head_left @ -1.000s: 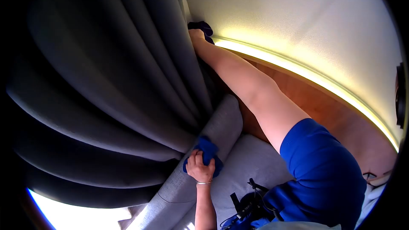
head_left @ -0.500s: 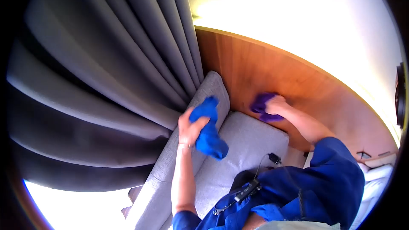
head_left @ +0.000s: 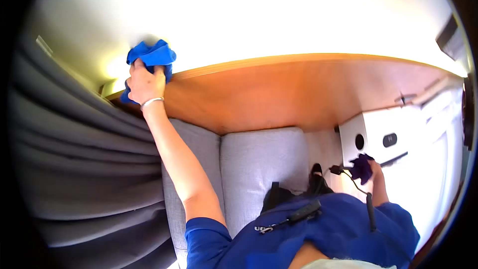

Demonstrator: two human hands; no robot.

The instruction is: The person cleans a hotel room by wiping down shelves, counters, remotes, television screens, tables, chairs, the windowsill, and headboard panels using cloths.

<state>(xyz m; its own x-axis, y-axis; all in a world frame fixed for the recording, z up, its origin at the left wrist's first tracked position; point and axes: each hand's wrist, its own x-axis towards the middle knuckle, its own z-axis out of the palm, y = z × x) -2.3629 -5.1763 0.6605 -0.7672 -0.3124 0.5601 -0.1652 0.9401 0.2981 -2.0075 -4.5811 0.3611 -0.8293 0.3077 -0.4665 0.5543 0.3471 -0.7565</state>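
My left hand [head_left: 147, 83] is stretched up to the top edge of the wooden panel [head_left: 249, 94], fingers closed on a bunched blue cloth [head_left: 153, 54]. The cloth lies over the panel's left end, against the bright wall. Down on the right, my right hand [head_left: 377, 170] grips a crumpled dark purple cloth [head_left: 361, 168], held in front of a white cabinet [head_left: 352, 122]. Most of the right hand's fingers are hidden by that cloth.
A grey cushioned sofa [head_left: 264, 162] stands below the panel. Heavy grey curtains [head_left: 94, 164] hang along the left. A black device [head_left: 304, 211] with a cable hangs at my chest. The white bed [head_left: 433, 164] lies at the right.
My left hand has moved up and left with the blue cloth, from above the sofa to the panel's top edge. My right hand has come down off the panel with the purple cloth.
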